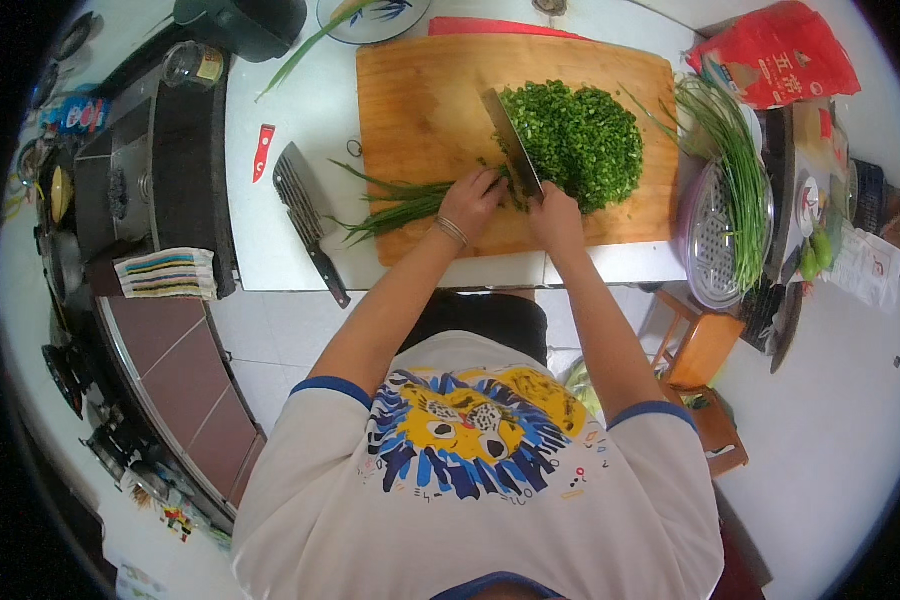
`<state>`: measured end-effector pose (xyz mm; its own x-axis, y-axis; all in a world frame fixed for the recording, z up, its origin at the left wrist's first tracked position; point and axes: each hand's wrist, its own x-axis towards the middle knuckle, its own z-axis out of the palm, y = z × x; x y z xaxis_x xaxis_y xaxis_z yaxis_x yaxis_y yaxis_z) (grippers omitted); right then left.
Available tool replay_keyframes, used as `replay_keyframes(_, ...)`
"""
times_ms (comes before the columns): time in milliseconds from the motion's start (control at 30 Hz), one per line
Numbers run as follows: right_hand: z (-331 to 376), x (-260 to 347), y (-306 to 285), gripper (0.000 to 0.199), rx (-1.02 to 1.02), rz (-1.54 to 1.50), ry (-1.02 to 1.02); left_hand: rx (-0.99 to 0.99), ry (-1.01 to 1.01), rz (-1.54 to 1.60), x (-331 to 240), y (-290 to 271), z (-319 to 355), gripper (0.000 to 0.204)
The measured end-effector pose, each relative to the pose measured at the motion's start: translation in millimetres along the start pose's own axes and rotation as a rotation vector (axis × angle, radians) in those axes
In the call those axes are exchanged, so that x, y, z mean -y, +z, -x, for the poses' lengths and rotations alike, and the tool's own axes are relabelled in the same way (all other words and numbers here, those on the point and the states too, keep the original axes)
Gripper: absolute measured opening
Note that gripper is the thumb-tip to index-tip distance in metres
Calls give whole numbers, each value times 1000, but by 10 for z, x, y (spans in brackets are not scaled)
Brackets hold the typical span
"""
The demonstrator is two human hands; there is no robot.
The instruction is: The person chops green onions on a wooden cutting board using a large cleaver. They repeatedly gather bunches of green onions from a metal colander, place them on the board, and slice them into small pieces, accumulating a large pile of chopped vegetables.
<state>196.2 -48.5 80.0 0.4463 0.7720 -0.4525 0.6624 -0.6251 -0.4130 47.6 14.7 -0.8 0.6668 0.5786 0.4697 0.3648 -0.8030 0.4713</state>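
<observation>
My right hand (557,218) is closed round the handle of a cleaver (512,146), its blade standing over the wooden cutting board (420,110). Just left of the blade, my left hand (472,205) is closed on a bunch of green chives (400,208), pressing it to the board. The uncut lengths trail leftward past the board's edge onto the white table. To the right of the cleaver lies a large heap of chopped chives (575,145). The fingertips of my left hand are close to the blade; whether they touch it I cannot tell.
A second knife with a black handle (310,225) and a small red-handled tool (263,153) lie left of the board. On the right, a colander (720,240) holds long chives (735,170). A red bag (775,55) and a plate (375,20) are at the back.
</observation>
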Motion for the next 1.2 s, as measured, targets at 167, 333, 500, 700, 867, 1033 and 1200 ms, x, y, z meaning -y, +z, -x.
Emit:
replay_keyframes(167, 251, 61, -9, 15, -26, -65, 14, -3, -63, 30, -51, -21, -62, 23)
replay_keyframes(333, 277, 60, 94, 14, 3, -36, 8, -35, 5, -41, -9, 3, -40, 18)
replay_keyframes(500, 209, 212, 112, 15, 76, 64, 105, -25, 12, -47, 4, 40, 18, 18)
replay_keyframes(700, -236, 282, 235, 18, -6, -65, 30, 6, -13, 14, 9, 30, 48, 27)
replay_keyframes(867, -27, 123, 106, 17, -36, -89, -9, 60, -63, 77, 14, -77, -1, 32)
replay_keyframes(1033, 236, 114, 91, 15, 15, -49, -20, 8, -96, 104, 37, -3, 36, 27)
replay_keyframes(1200, 165, 90, 181, 15, 91, 43, -4, 26, -88, 98, 56, 22, 64, 22)
